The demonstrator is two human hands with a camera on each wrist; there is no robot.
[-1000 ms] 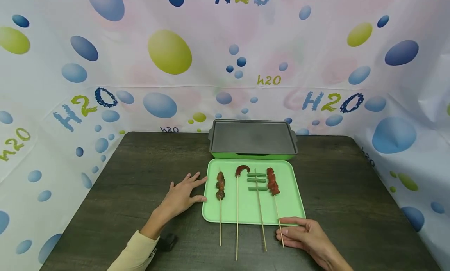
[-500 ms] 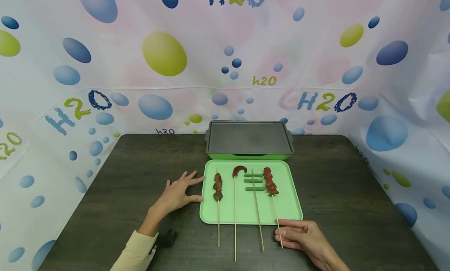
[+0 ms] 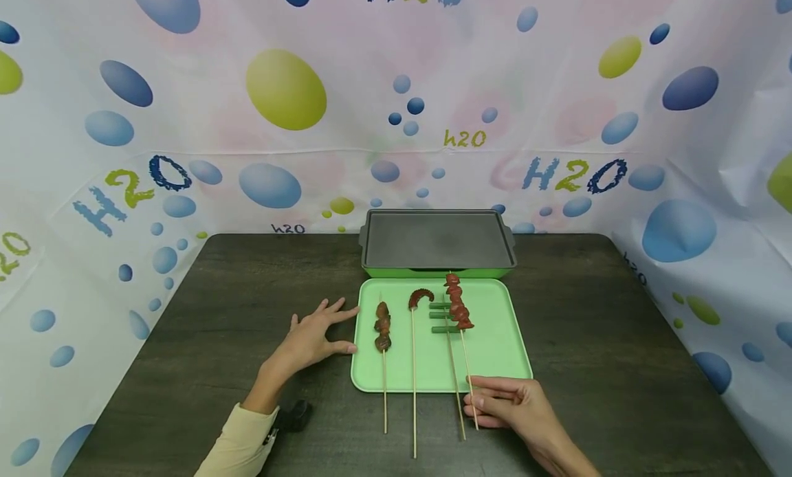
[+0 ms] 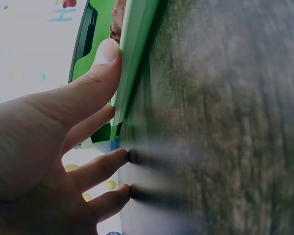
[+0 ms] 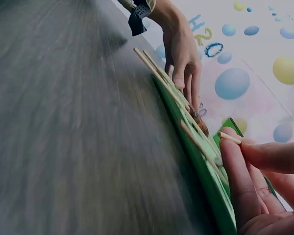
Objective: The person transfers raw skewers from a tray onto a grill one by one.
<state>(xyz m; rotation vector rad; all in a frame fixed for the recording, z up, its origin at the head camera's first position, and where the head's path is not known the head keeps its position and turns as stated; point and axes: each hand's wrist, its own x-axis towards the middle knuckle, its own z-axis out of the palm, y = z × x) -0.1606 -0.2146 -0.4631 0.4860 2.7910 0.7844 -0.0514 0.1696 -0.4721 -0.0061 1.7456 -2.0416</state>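
Observation:
A light green tray (image 3: 498, 346) holds several wooden skewers. My right hand (image 3: 481, 401) pinches the near end of the red meat skewer (image 3: 458, 304), which is raised and slants over the green bean skewer (image 3: 441, 317). The right wrist view shows the stick's end (image 5: 229, 137) between my fingertips. A brown meat skewer (image 3: 383, 326) and a curled octopus skewer (image 3: 421, 298) lie at the tray's left. My left hand (image 3: 337, 326) lies flat on the table, fingers spread, its thumb (image 4: 100, 63) against the tray's left rim (image 4: 134, 44).
A dark griddle pan on a green base (image 3: 438, 240) stands just behind the tray. The dark wood table (image 3: 619, 339) is ringed by a bubble-print backdrop (image 3: 284, 92) at the back and both sides. The skewer sticks overhang the tray's near edge.
My right hand has lifted the red meat skewer off the tray's right part and swung it left and forward, over the green bean skewer. The left hand has stayed put.

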